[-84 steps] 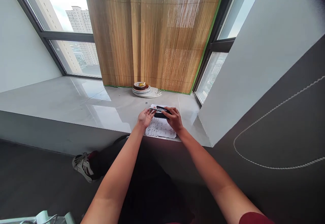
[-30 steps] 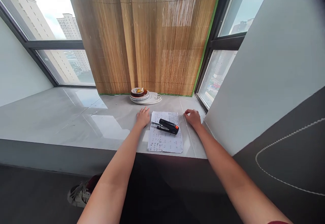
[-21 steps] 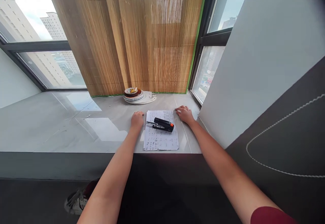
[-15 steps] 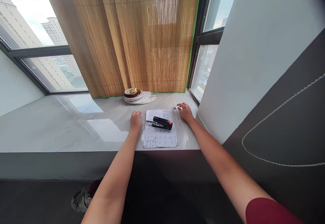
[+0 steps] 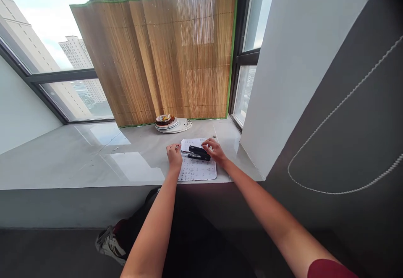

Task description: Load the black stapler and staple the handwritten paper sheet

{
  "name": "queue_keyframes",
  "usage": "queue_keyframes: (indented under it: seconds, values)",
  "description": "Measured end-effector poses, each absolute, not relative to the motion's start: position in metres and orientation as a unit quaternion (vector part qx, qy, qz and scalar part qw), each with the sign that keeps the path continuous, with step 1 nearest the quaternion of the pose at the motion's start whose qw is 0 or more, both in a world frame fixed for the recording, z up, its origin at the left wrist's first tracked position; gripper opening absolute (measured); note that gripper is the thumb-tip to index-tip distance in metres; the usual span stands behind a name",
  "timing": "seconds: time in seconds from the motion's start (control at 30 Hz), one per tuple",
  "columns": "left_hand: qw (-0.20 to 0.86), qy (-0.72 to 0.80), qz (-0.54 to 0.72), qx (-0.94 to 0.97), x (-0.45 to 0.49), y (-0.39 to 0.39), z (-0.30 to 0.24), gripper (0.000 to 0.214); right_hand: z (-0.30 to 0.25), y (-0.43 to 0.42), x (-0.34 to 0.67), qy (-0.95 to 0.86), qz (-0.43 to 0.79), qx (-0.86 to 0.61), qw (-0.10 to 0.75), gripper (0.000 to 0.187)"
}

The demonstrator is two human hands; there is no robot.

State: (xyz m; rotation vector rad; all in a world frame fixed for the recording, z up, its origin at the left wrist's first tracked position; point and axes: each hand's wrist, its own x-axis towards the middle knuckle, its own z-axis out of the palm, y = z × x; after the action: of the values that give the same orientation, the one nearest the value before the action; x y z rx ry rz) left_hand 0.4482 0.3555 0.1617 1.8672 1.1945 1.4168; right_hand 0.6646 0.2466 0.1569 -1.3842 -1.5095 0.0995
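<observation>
A black stapler lies on sheets of printed paper near the front edge of a grey window ledge. My right hand rests on the stapler's right end, fingers curled over it. My left hand sits at the paper's left edge, fingers bent, its tips close to the stapler's metal front end. Whether they pinch anything is too small to tell.
A stack of plates stands at the back of the ledge before a bamboo blind. A white wall closes the ledge on the right. Below, my shoe rests on the dark floor.
Both hands came in from the ledge beside the paper to the stapler; the right now covers its right end. The camera view pulled back and tilted up.
</observation>
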Motion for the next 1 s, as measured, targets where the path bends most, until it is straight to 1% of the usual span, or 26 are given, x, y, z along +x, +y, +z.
queue_keyframes:
  seconds: [0.07, 0.13, 0.17, 0.23, 0.37, 0.53, 0.63, 0.77, 0.83, 0.9, 1.0]
  values:
    - [0.277, 0.396, 0.509, 0.712, 0.445, 0.354, 0.161, 0.017, 0.156, 0.244, 0.657, -0.683, 0.056, -0.530, 0.499, 0.032]
    - [0.298, 0.366, 0.490, 0.733, 0.442, 0.353, 0.161, 0.018, 0.153, 0.245, 0.653, -0.708, 0.063, -0.526, 0.468, 0.041]
    - [0.298, 0.358, 0.484, 0.741, 0.440, 0.353, 0.161, 0.018, 0.151, 0.247, 0.653, -0.713, 0.066, -0.529, 0.455, 0.044]
    - [0.271, 0.355, 0.479, 0.756, 0.438, 0.353, 0.160, 0.021, 0.148, 0.250, 0.652, -0.714, 0.072, -0.535, 0.446, 0.044]
    - [0.219, 0.355, 0.475, 0.775, 0.440, 0.356, 0.161, 0.031, 0.149, 0.249, 0.655, -0.696, 0.087, -0.529, 0.478, 0.039]
    - [0.218, 0.305, 0.465, 0.802, 0.437, 0.359, 0.166, 0.033, 0.155, 0.244, 0.660, -0.669, 0.132, -0.524, 0.510, 0.037]
    - [0.232, 0.298, 0.446, 0.812, 0.431, 0.358, 0.168, 0.030, 0.157, 0.245, 0.661, -0.666, 0.143, -0.519, 0.516, 0.037]
    - [0.278, 0.290, 0.392, 0.828, 0.427, 0.354, 0.169, 0.039, 0.156, 0.245, 0.662, -0.685, 0.146, -0.506, 0.504, 0.038]
    - [0.325, 0.275, 0.364, 0.828, 0.427, 0.353, 0.168, 0.035, 0.156, 0.245, 0.663, -0.695, 0.150, -0.501, 0.494, 0.038]
    - [0.362, 0.261, 0.351, 0.824, 0.427, 0.352, 0.168, 0.026, 0.157, 0.244, 0.662, -0.696, 0.160, -0.497, 0.494, 0.038]
    - [0.376, 0.247, 0.349, 0.822, 0.425, 0.349, 0.170, 0.022, 0.159, 0.242, 0.662, -0.686, 0.180, -0.491, 0.507, 0.039]
